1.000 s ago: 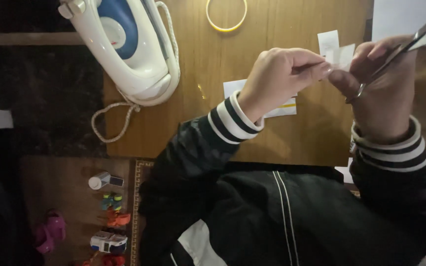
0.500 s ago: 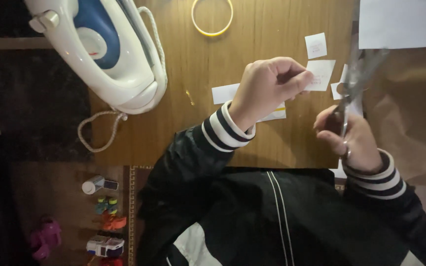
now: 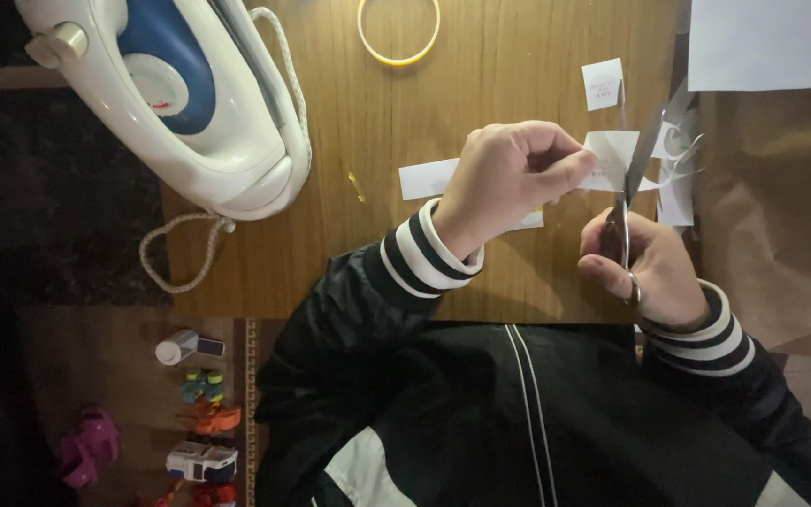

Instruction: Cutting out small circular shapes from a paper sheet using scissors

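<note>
My left hand (image 3: 509, 183) pinches a small white piece of paper (image 3: 612, 155) above the wooden table (image 3: 330, 244). My right hand (image 3: 654, 268) grips metal scissors (image 3: 635, 164), whose blades point up and cross the paper's right edge. Curled white paper cuttings (image 3: 680, 160) hang just right of the blades. Both sleeves are black with white-striped cuffs.
A white and blue clothes iron (image 3: 166, 99) with a coiled cord (image 3: 180, 253) lies at the table's left. A yellow ring (image 3: 399, 33) sits at the top, small paper scraps (image 3: 603, 84) and a white sheet (image 3: 767, 42) at the upper right. Brown paper (image 3: 781, 207) covers the right side. Toys (image 3: 204, 422) lie on the floor.
My right hand has come down and leftward with the scissors, bringing the blades onto the paper held by my left hand. The view shifted slightly.
</note>
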